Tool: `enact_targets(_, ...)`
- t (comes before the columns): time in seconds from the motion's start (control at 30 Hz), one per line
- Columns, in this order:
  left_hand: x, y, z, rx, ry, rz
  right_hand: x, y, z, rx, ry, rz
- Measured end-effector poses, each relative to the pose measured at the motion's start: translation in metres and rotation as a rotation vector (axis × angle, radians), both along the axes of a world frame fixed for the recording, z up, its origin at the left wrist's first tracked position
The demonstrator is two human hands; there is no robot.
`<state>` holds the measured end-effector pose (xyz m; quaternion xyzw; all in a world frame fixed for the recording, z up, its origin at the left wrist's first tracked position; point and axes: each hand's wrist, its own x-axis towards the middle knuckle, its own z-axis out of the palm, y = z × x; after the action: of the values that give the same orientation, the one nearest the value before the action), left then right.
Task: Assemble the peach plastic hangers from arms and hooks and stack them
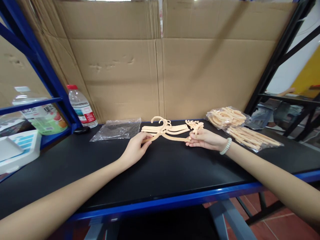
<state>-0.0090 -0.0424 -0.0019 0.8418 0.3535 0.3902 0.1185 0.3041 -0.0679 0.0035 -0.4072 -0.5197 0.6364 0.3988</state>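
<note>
Cardboard lines the back of a shelf bay, and a black bench with a blue front edge runs across it. Both arms reach out over the bench to a cream plastic hanger near the back.

That hanger lies flat, its long axis running left to right, parallel to the bench's front edge. Its hook rises from the middle and curls toward the cardboard. The left hand pinches the left end between thumb and fingers, closed narrowly on it. The right hand, with a pale bead bracelet at the wrist, holds the right end in the same narrow pinch.

Just behind the hanger, more hangers lie stacked in the same left-to-right line. A smaller cream piece sits just above the right hand's fingers; whether it touches them cannot be told.

To the right, clear bags of hangers lie on the bench, the nearer one angled toward the right front. Left of the stack lies a flat clear bag. Farther left a water bottle with a red cap stands upright by a blue post. Beyond the post, a larger bottle and a white box sit on the next shelf.
</note>
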Motion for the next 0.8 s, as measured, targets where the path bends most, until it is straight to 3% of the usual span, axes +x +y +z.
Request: enact_targets(0.8, 0.0012, -0.0021, -0.0015, 0.082, 0.019, 0.015, -0.0002, 0.0002, -0.0017, -0.073, 0.015, -0.059)
